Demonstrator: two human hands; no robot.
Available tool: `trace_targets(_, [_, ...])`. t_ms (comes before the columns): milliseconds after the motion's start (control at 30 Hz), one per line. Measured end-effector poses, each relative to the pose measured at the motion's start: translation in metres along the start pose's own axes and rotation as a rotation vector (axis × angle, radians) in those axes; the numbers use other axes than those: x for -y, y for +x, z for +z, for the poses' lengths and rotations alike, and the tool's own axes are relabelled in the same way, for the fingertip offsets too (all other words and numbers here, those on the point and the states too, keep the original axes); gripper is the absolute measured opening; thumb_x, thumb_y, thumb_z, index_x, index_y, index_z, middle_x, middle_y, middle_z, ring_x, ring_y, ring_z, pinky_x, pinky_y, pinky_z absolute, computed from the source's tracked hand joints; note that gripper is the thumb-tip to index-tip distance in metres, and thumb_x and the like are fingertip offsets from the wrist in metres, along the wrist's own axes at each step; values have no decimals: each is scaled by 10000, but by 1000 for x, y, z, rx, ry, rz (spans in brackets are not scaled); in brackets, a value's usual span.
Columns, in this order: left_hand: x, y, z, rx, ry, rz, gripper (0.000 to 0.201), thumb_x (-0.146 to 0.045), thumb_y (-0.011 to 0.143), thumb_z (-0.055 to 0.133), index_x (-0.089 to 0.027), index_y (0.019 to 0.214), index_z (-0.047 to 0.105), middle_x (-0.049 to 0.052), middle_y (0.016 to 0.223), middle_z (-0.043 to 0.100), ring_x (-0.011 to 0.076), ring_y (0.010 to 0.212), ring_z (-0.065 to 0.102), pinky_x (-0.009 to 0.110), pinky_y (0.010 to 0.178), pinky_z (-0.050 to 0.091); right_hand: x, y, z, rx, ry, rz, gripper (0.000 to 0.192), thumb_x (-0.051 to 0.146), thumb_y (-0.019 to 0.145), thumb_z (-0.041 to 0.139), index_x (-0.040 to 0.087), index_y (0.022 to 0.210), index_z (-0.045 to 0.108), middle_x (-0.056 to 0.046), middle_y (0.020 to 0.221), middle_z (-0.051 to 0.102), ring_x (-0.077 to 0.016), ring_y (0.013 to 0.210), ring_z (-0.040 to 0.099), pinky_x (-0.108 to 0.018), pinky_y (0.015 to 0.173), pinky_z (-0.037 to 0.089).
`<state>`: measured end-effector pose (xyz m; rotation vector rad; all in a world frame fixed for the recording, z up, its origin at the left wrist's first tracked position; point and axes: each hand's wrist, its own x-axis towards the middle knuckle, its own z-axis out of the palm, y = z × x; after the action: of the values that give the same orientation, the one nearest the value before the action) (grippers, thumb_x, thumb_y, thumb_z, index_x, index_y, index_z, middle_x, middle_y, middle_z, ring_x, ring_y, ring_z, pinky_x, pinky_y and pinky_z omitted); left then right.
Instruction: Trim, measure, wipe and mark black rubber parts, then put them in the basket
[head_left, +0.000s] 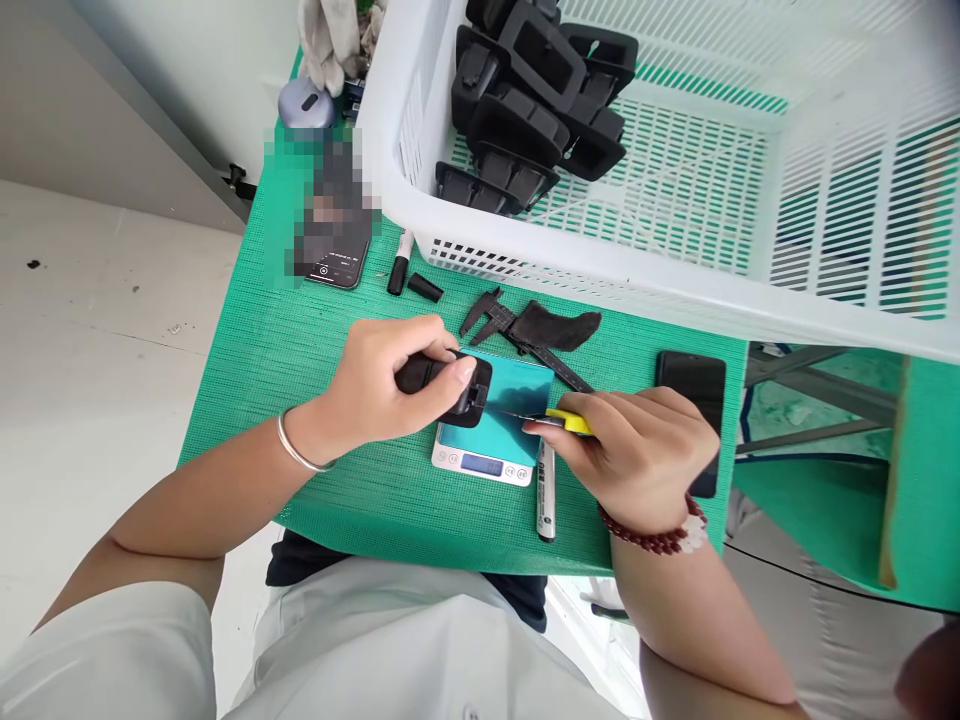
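Observation:
My left hand is closed around a black plastic part, thumb on top, above the left side of a small digital scale with a blue-green plate. In my right hand is a yellow utility knife, its blade pointing left toward the part. A gap shows between the blade tip and the part. Partly under my right hand lies a white marker. Behind the scale are a black caliper and a curved dark piece.
A white plastic basket holding several black parts stands at the back right. Phones lie at left and right. A marker, its loose cap, a grey case and gloves sit on the green mat.

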<state>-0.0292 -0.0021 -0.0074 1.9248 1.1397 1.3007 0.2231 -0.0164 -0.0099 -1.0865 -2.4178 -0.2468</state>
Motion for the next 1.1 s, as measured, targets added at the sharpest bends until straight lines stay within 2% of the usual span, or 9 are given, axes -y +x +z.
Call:
trace_targets(533, [-2,-1,-1,45,-19,15,212,-276,822,647,-189,672,526,4,606,673,112,538,609,225,512,422,1,0,-1,11,27,4,330,438,838,714,158,705,602,11,544,624,-100,482,500,-278,538,315])
trace_targets(767, [-3,-1,-1,100,-33,28,217,-293,825,636,-192,664,532,11,608,676,122,556,625,231,509,425,-1,2,2,-6,-54,57,323,431,850,703,167,700,591,20,507,588,-103,461,489,-281,527,316])
trace_targets(867, [-3,-1,-1,143,-67,43,215,-317,834,621,-195,675,542,12,626,687,116,547,614,235,518,436,-6,1,2,-53,-99,118,317,432,846,708,172,699,601,17,492,575,-107,453,479,-287,521,318])
trace_targets(967, [-3,-1,-1,132,-93,27,207,-305,839,621,-194,681,546,13,629,690,113,550,617,228,512,438,-7,1,1,-72,-13,99,344,458,862,681,174,687,600,17,486,576,-110,450,493,-285,529,337])
trace_targets(1100, [-3,-2,-1,138,-137,11,208,-288,834,636,-187,678,542,23,640,698,117,557,627,226,510,439,-4,3,2,2,64,44,367,476,883,647,171,684,600,8,526,625,-113,464,533,-280,539,350])
